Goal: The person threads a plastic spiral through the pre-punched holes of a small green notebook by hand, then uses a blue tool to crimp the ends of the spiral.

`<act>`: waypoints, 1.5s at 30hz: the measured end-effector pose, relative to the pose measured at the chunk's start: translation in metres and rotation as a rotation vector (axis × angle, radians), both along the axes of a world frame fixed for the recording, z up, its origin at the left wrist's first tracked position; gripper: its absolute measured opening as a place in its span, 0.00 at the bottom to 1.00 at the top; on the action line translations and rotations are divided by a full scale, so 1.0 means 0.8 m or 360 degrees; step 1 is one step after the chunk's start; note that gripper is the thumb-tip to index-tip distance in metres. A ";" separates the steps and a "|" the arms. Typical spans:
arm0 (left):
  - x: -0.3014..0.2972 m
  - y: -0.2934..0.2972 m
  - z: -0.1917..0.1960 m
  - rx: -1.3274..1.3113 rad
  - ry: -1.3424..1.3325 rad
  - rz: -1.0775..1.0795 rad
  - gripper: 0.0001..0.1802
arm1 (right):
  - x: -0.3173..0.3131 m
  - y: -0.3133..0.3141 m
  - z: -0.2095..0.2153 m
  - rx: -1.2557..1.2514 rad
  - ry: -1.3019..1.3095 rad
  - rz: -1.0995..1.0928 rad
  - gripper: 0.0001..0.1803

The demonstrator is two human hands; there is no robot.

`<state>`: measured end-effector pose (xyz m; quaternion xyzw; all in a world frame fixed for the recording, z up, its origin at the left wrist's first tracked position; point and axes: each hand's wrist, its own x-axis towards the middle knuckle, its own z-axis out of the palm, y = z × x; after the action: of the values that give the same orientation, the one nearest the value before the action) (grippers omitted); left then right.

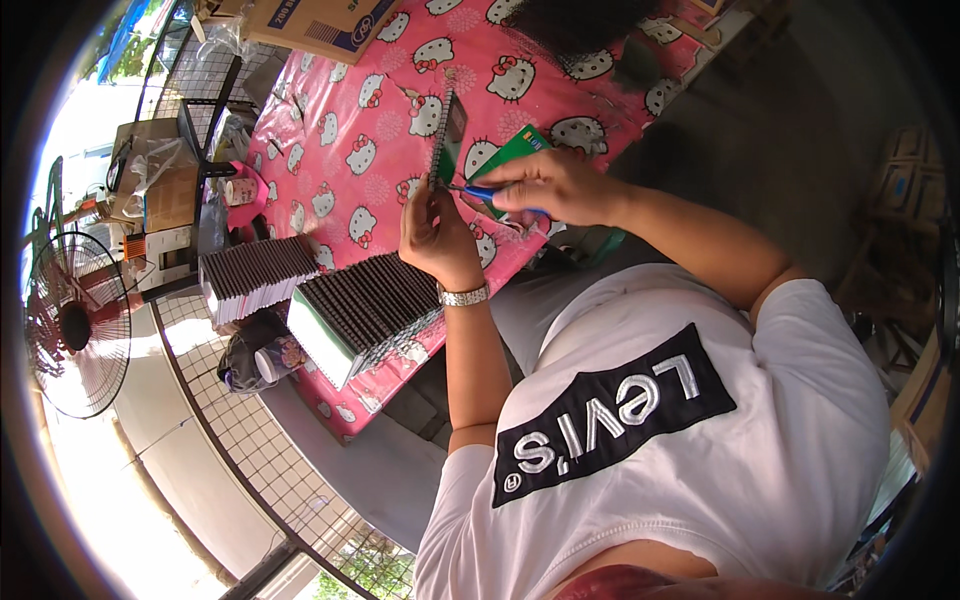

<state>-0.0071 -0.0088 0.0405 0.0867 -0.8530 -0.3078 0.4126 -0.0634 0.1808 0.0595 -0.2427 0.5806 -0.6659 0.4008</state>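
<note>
My left hand, a metal watch on its wrist, pinches the near end of a spiral-bound notebook, whose wire spine runs away from me. A green cover sheet spreads to the right of the spine. In my right hand is a blue-handled tool, apparently pliers, its tip at the spine's end beside my left fingertips. The jaws are too small to make out. Left of my forearm stands a row of spiral notebooks with dark edges, and a second stack sits farther left.
A pink patterned cloth covers the table. Toward the far side are a cardboard box and black mesh. At the left edge stand a pink basin with a cup, a fan and a wire-grid barrier.
</note>
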 end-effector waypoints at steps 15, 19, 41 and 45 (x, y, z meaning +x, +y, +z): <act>0.137 -0.136 0.319 -0.0229 -0.0573 0.0385 0.12 | -0.098 0.094 -0.131 0.0811 0.1499 -0.0771 0.23; 0.093 -0.199 0.251 -0.0122 -0.1359 0.0364 0.12 | -0.188 0.083 -0.116 0.0832 0.2008 -0.1135 0.16; 0.189 -0.214 0.177 0.0507 -0.1122 0.0282 0.26 | -0.204 0.093 -0.033 0.0947 0.1905 -0.1530 0.11; 0.143 -0.132 0.208 0.0124 -0.0507 0.0616 0.18 | -0.141 0.118 -0.032 0.0723 0.1572 -0.1450 0.11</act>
<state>0.1071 -0.1142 0.2070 0.3118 -0.8622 -0.2382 0.3205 -0.1764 0.2748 0.0336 -0.1597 0.8628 -0.4418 -0.1869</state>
